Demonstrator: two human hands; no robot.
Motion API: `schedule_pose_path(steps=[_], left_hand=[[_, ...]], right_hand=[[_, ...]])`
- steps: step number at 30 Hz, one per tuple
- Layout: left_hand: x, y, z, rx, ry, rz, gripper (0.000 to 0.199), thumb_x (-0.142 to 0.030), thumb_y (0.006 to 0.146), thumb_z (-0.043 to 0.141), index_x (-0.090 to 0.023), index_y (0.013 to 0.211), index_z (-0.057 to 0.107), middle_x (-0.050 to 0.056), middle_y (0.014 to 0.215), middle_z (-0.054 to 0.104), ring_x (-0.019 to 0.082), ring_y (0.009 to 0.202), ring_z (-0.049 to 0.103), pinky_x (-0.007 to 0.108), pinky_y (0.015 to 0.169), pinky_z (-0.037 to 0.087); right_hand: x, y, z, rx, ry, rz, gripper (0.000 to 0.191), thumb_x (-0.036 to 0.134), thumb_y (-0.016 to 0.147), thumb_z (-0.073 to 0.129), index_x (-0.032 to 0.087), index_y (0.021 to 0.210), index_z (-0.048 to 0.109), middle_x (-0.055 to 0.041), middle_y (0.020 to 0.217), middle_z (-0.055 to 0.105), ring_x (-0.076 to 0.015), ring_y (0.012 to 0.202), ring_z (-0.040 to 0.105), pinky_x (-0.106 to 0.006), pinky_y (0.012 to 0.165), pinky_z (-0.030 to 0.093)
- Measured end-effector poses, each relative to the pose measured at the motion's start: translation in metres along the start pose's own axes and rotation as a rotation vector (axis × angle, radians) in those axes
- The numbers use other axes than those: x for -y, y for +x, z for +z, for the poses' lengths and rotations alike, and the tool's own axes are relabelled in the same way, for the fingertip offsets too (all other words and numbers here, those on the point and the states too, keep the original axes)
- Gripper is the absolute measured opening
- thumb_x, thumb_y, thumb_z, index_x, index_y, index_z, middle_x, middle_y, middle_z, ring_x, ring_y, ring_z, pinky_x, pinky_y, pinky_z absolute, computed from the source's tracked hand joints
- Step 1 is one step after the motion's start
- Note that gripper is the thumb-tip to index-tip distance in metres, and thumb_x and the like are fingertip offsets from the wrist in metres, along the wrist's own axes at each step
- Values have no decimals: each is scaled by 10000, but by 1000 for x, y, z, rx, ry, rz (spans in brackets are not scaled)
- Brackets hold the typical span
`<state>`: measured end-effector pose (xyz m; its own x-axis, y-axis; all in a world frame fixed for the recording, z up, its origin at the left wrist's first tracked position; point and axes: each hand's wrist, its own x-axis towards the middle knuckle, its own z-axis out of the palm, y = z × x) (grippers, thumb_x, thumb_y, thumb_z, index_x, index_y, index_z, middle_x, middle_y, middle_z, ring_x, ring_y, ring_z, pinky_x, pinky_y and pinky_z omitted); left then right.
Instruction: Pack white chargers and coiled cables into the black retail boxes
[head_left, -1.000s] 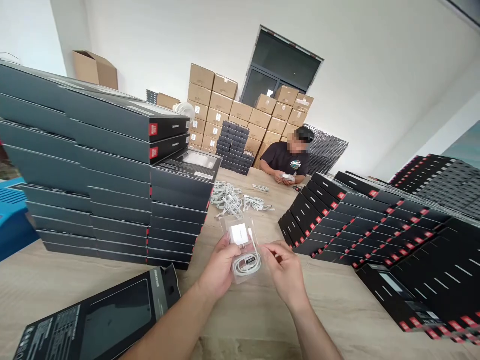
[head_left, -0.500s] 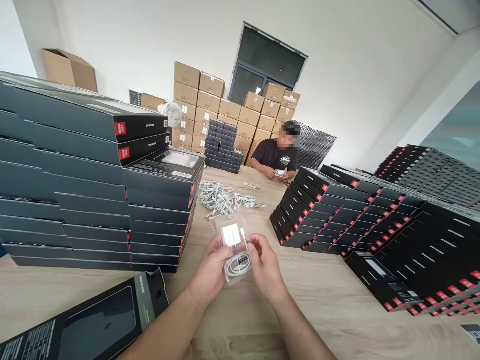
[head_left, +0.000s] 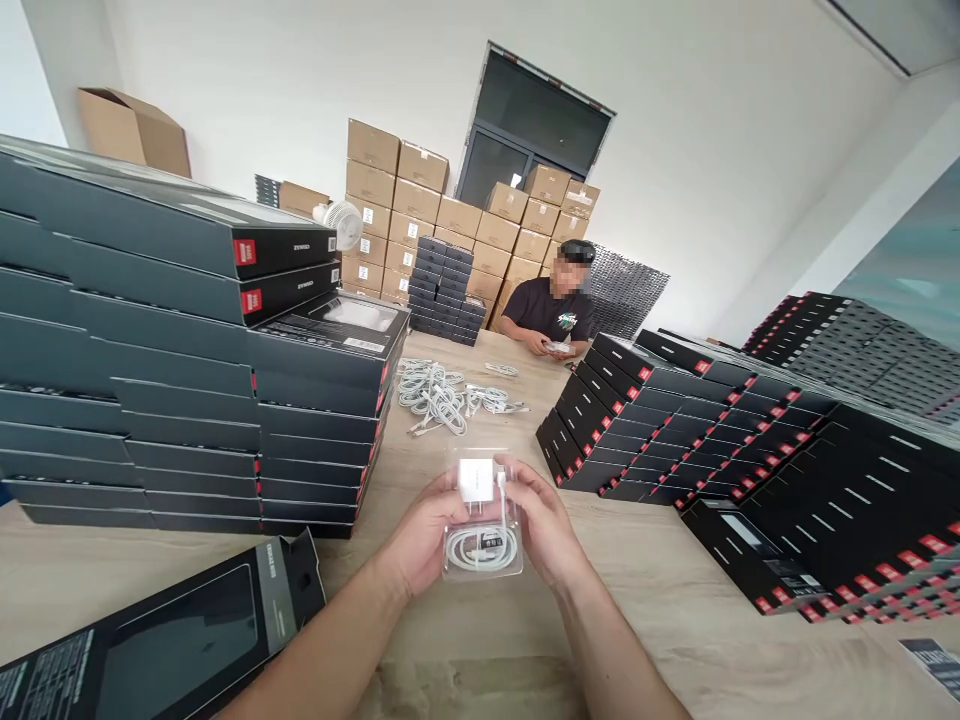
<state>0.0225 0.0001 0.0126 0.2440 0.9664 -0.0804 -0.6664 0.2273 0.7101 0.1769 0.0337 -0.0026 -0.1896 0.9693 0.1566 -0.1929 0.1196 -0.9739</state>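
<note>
The room is enclosed by a plain white wall point(head_left: 705, 140), into which a dark-framed window with dark glass panes point(head_left: 544, 115) is set. Its lower part is hidden by stacked brown cardboard cartons point(head_left: 424, 208), beside which a round white fan point(head_left: 345, 226) is seen. An open-topped brown cardboard carton point(head_left: 135, 138) is placed farther left. The foreground is filled by a pale wood-grain tabletop point(head_left: 472, 665). A grey-white ceiling point(head_left: 896, 25) is glimpsed at upper right; everything is evenly lit.
</note>
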Motion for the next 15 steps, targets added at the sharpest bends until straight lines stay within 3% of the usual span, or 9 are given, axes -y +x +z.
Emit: schedule_pose_path(steps=[4, 7, 10, 15], left_hand=[[6, 6, 2, -50, 166, 98, 323, -183, 588, 705, -135, 908, 711, 59, 767, 730, 207, 669, 665, 290, 632, 486], [5, 11, -2, -238, 351, 239, 434, -254, 622, 748, -167, 1039, 664, 62, 892, 729, 228, 785, 672, 306, 682, 497], [1, 10, -3, -424, 556, 344, 633, -248, 609, 807, -198, 1204, 596, 63, 989, 728, 230, 860, 678, 303, 743, 488], [-5, 2, 5, -421, 668, 363, 761, -242, 640, 816, -236, 1333, 501, 28, 943, 742, 213, 827, 694, 283, 747, 480]], right_hand=[[0, 1, 2, -37, 165, 44, 410, 349, 700, 812, 198, 1069, 713, -60, 987, 751, -223, 860, 697, -341, 761, 554], [-3, -1, 10, -122, 236, 82, 460, 311, 618, 873, 191, 1034, 718, -27, 850, 745, -176, 701, 678, -291, 647, 542], [-4, -4, 17, -135, 274, 101, 489, 286, 613, 890, 192, 1059, 716, -22, 878, 751, -152, 715, 679, -270, 674, 543], [-1, -9, 21, -109, 279, 87, 477, 357, 678, 870, 181, 1091, 712, -41, 941, 764, -130, 738, 682, -244, 698, 535]])
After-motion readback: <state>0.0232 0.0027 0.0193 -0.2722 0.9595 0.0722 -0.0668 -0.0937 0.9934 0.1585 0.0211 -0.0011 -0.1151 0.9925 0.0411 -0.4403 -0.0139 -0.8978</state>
